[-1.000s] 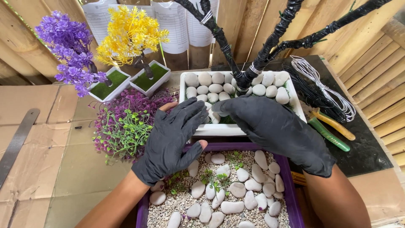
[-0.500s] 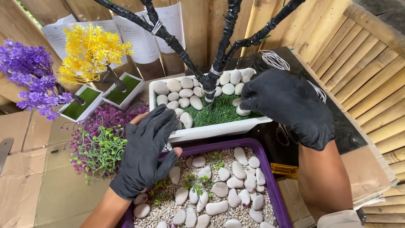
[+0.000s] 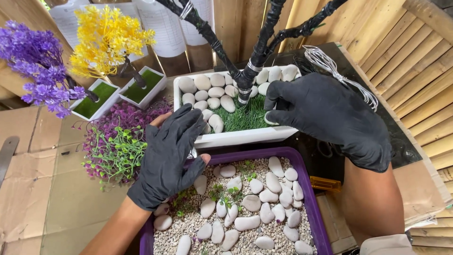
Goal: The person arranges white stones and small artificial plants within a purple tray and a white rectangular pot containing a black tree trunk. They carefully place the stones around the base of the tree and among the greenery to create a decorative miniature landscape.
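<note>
A white rectangular planter (image 3: pixel 236 138) holds green artificial grass (image 3: pixel 243 118), white pebbles (image 3: pixel 210 92) and a black wrapped tree trunk (image 3: pixel 247 78). My right hand (image 3: pixel 330 115), in a black glove, reaches over the planter's right end and pinches a white pebble (image 3: pixel 270 121) down on the grass beside the trunk. My left hand (image 3: pixel 170 151), also gloved, lies flat with its fingers spread on the planter's front left corner and holds nothing. Below both hands a purple tray (image 3: pixel 309 198) holds gravel and several white pebbles.
Two small white pots with a yellow tree (image 3: pixel 106 38) and a purple tree (image 3: pixel 35 61) stand at the back left. A bunch of purple and green plastic foliage (image 3: pixel 118 146) lies left of the planter. A coil of white wire (image 3: pixel 330 63) lies at the right, with cardboard (image 3: pixel 42 189) underneath.
My right hand has come down from above the tray to the grass at the planter's right end. My left hand has stayed at the planter's front left corner. The view has tilted slightly.
</note>
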